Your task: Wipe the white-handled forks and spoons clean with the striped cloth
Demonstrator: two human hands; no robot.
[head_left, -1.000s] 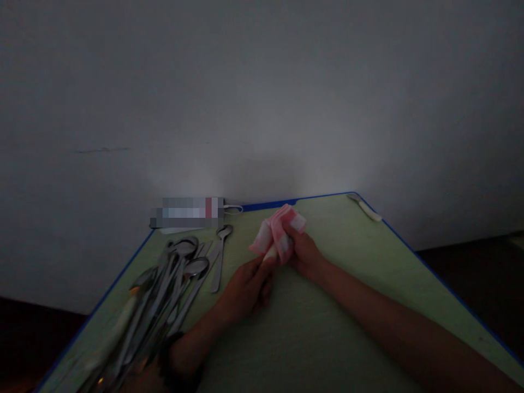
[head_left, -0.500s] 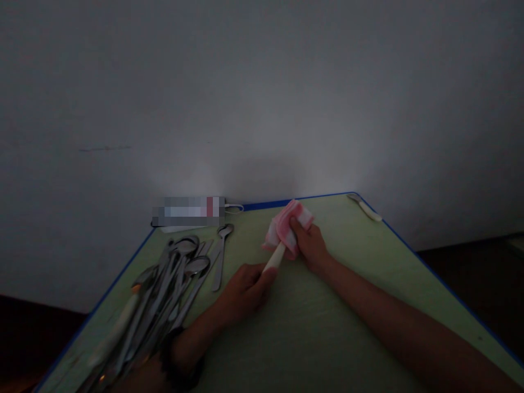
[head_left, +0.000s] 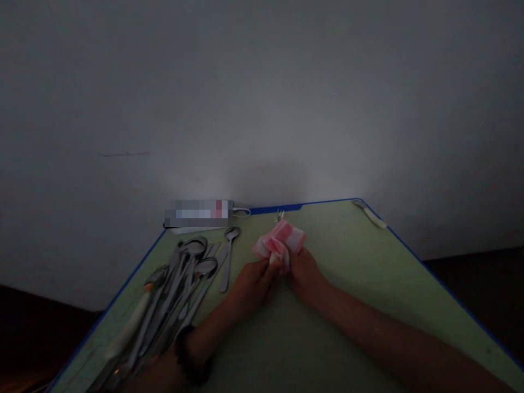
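A fork (head_left: 279, 215) points away from me, its tines showing past a pink and white cloth (head_left: 282, 240). The cloth is bunched around the fork and hides most of it. My left hand (head_left: 254, 284) is closed at the near end, where the fork's pale handle was visible a moment ago. Closed on the cloth from the right side is my right hand (head_left: 306, 275). Both hands are close together above the green table (head_left: 352, 262).
A pile of spoons and other cutlery (head_left: 176, 295) lies on the left. Beside it rests a separate spoon (head_left: 229, 256). A white-handled fork-like utensil (head_left: 370, 214) lies at the far right corner. A blurred-out box (head_left: 198, 214) with a cable stands at the back left, near the wall.
My right hand has drawn the cloth toward me along the fork, down to my left hand. The tines now show and the pale handle is covered.
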